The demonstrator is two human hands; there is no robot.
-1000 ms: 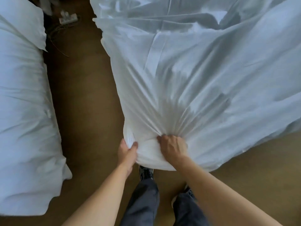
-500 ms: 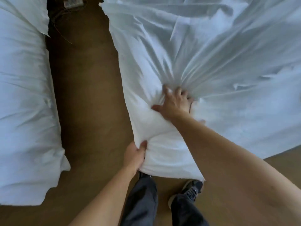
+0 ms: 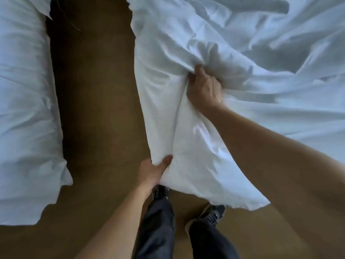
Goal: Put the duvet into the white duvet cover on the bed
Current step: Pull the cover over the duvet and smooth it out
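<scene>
The white duvet cover (image 3: 252, 53) lies crumpled over the bed on the right, with a padded corner hanging towards me off the bed's near end. My left hand (image 3: 154, 170) grips that corner at its left edge, thumb on top. Farther up, my right hand (image 3: 204, 88) clutches a bunch of the cover's fabric, fingers buried in the folds. The duvet itself is hidden inside the cloth; I cannot tell how far it reaches.
A second bed with white bedding (image 3: 24, 109) stands on the left. A strip of brown floor (image 3: 97, 100) runs between the two beds. My legs and dark shoes (image 3: 212, 214) stand at the foot of the right bed.
My right hand has left the corner beside the left hand and travelled up the cover, where it now bunches the fabric. The left hand keeps its hold on the corner.
</scene>
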